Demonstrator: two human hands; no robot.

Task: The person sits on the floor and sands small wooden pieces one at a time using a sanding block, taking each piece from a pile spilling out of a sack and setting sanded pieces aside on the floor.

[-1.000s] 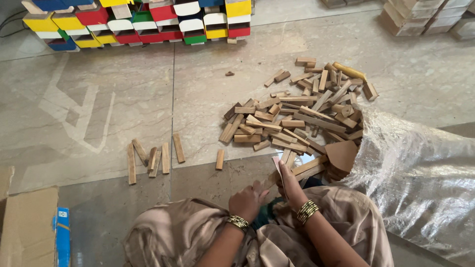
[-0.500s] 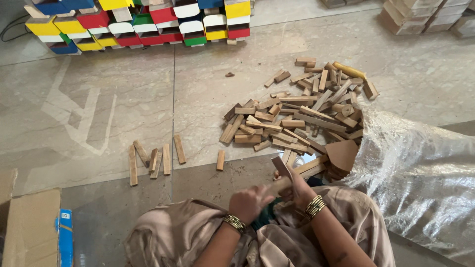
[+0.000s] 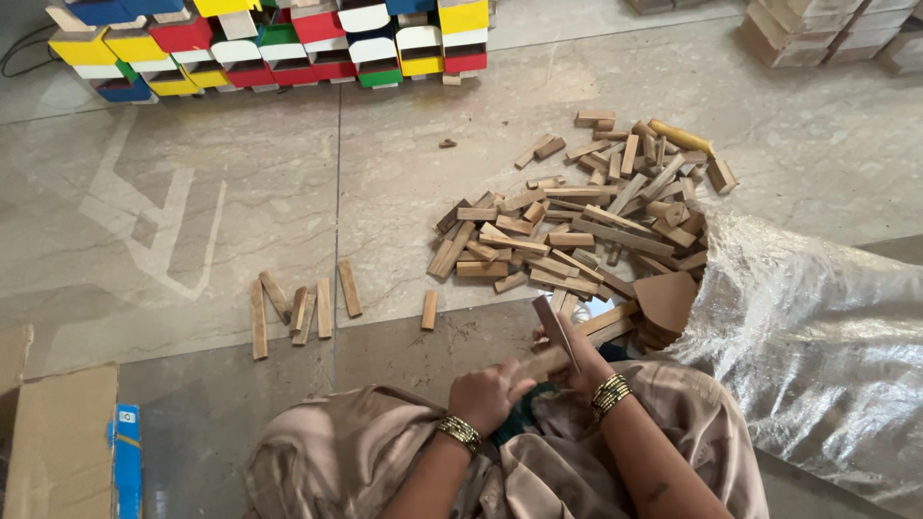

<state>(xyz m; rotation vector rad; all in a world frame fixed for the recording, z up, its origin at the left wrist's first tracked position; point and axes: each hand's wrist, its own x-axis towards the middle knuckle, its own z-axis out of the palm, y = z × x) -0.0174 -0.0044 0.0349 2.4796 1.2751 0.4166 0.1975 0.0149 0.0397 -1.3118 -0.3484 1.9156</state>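
I see both hands, left hand (image 3: 488, 392) and right hand (image 3: 575, 358), grasping flat brown wooden sticks (image 3: 552, 338) just before the loose wooden-block pile (image 3: 577, 231); I judge them light, stiff, best gripped mid-length.

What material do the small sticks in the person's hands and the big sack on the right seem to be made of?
Sticks: apparently raw, unpainted wood with a matte tan-brown surface and sawn straight edges, like the pile on the floor. Both the left hand and the right hand grip them. Sack: probably thin translucent plastic, since it is shiny, crinkled and whitish.
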